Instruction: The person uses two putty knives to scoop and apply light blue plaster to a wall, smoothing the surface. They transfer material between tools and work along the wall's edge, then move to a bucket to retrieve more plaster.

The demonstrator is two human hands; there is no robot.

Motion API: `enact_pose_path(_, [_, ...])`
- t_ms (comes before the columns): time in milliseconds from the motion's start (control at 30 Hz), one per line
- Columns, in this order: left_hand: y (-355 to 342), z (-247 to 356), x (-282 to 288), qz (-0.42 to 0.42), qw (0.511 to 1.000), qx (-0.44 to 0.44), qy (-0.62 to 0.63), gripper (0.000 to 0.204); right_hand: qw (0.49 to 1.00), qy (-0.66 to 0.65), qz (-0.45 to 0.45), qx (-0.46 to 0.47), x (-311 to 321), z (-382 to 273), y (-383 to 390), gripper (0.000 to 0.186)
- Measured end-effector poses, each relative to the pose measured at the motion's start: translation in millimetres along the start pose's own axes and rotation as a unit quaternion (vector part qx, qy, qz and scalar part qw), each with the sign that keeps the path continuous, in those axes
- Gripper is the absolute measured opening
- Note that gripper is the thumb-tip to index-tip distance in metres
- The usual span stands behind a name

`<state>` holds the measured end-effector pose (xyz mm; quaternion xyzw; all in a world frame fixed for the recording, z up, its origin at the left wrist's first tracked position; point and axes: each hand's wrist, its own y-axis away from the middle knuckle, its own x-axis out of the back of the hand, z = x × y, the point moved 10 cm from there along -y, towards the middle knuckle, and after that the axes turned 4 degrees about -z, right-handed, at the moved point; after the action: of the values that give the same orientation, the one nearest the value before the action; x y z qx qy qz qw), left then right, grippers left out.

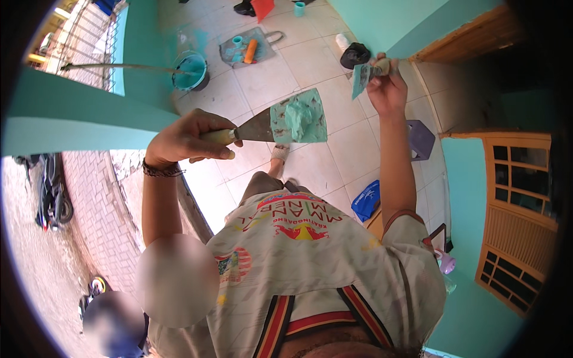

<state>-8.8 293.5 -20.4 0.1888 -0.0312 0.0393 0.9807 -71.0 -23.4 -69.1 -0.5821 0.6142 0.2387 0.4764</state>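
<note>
My left hand (188, 138) is wrapped round the pale handle of a wide putty knife (255, 126), its blade pointing right and lying roughly level. A thick lump of teal putty (298, 118) sits on the blade, with smears around it. Farther off to the right, my raised right hand (389, 89) grips a smaller putty knife (360, 81) by its handle. Teal paste coats much of that blade, which points left and down. The two blades are apart. Below them show the tiled floor (316, 173) and one of my feet in a sandal (280, 153).
A bucket of teal paint (191, 70) stands by the left wall, a long pole (128, 67) reaching into it. Beyond are a grey bag (262, 58) with an orange cylinder (250, 51) and a black bag (356, 55). A purple stool (421, 140) and blue bag (366, 201) lie right.
</note>
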Motion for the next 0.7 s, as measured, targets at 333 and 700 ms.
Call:
enact_pose_path(333, [74.8, -73.4, -74.2, 0.157, 0.977, 0.025, 0.142, 0.022, 0.955, -0.176, 0.235, -0.044, 26.9, 131.7, 176.8, 0.032])
enact_pose_path(700, [229.9, -149.8, -19.2, 0.307, 0.937, 0.013, 0.169, 0.027, 0.973, -0.043, 0.064, -0.218, -89.4, 288.4, 108.9, 0.042])
